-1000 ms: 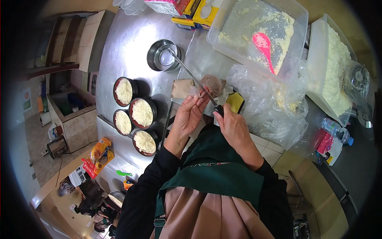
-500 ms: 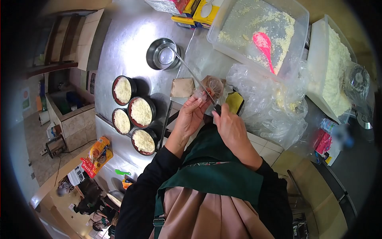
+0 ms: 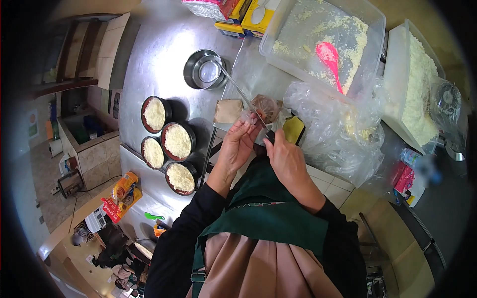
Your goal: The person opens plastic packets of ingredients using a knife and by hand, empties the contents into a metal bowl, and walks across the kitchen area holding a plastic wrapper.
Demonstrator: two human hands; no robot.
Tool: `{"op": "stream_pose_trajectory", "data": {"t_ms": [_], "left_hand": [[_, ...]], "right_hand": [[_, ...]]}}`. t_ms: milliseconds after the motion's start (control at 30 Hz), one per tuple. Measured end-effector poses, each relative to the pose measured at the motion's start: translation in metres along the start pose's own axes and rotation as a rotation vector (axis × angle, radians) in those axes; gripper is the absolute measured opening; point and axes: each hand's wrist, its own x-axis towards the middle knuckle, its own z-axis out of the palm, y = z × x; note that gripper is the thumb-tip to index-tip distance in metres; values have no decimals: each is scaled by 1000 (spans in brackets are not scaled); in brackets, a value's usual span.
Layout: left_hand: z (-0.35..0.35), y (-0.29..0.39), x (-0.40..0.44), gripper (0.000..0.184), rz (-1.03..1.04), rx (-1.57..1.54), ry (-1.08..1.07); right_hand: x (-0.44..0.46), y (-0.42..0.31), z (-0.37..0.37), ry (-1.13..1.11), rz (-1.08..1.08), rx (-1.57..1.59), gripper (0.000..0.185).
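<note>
My right hand (image 3: 288, 159) is closed round the black handle of a long, narrow-bladed knife (image 3: 237, 88). The blade slants up and left, its far end over a metal bowl (image 3: 203, 69). My left hand (image 3: 239, 144) pinches a small clear plastic bag (image 3: 266, 108) with something brownish inside, and the blade crosses the bag close to those fingers. Whether the blade is cutting the plastic I cannot tell. Just left of the bag lies a flat brown paper packet (image 3: 228, 111).
Several round black pans (image 3: 178, 141) topped with white crumbs stand at left. A plastic tub (image 3: 298, 57) holds crumbs and a pink spoon (image 3: 330, 58); crumpled clear plastic (image 3: 330, 136) lies below it. Another tub (image 3: 397, 84) of white shreds stands at right. Yellow boxes (image 3: 256, 17) sit at the back.
Both hands keep nearly the same place and grip. The right hand and the knife handle have shifted very slightly; the bag stays in the left fingers.
</note>
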Motion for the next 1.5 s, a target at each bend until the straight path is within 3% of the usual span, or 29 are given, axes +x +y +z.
{"op": "stream_pose_trajectory", "data": {"t_ms": [533,633,833,933,1033,1100,1200,1500], "left_hand": [[-3,-6,-3,30,-17,-8,-42],[0,-5,-3,31,-20,5,-65],[0,-2,-3,33,7,14,-28],[-1,-9,-7,34,-31,20,-63],[-7,-9,-8,34,-45,-19,-58],[-8,-9,-8,32,-36,-72,-14],[3,-5,-8,37,-41,-18,-66],[-3,-9,-7,37,-18,-13,-38]], "right_hand": [[-9,4,-2,-50,47,-19,28],[6,0,1,43,-7,-11,29],[-22,6,-9,-60,35,-49,28],[-9,3,-8,-79,76,47,28],[9,3,-5,11,-20,18,28],[11,11,-9,25,-78,186,29],[6,12,-29,38,1,223,29],[-2,12,-18,-23,-59,61,28]]}}
